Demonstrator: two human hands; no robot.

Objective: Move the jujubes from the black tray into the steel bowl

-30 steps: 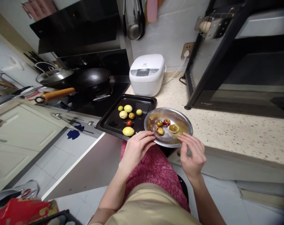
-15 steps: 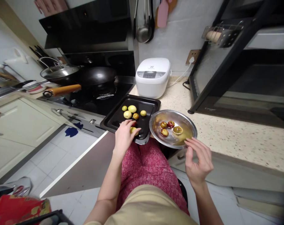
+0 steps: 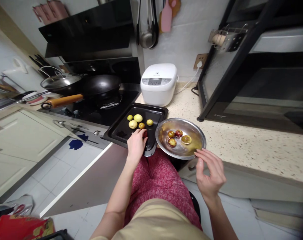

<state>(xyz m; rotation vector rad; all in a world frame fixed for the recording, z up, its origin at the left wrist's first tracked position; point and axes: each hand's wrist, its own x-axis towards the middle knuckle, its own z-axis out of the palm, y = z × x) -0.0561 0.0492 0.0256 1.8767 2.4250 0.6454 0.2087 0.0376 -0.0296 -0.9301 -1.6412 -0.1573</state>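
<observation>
On the black baking tray [image 3: 121, 135] lie several small yellow and brownish round fruits, among them a pale yellow fruit [image 3: 132, 124] and a brown-gold one [image 3: 141, 125]. My left hand [image 3: 136, 145] reaches over the tray's near side, its fingers closed on a small red fruit [image 3: 144, 134] that shows only in part. To the right, a round metal plate [image 3: 164, 146] holds several red-brown and golden fruits, one a flat golden piece [image 3: 186, 139]. My right hand [image 3: 211, 171] grips that plate's near right rim, fingertips over the edge and thumb lower down.
A white rice cooker [image 3: 158, 85] stands behind the tray, plugged into the wall. At left are a wok [image 3: 101, 83] with a wooden handle and a lidded pan [image 3: 62, 81] on the stove. A black oven [image 3: 261, 90] fills the right. A red bag [image 3: 18, 228] is low at left.
My left hand has moved slightly right and its thumb has drawn in, with the fingers closing on the red fruit. My right hand stays at the plate's rim. The view has shifted slightly.
</observation>
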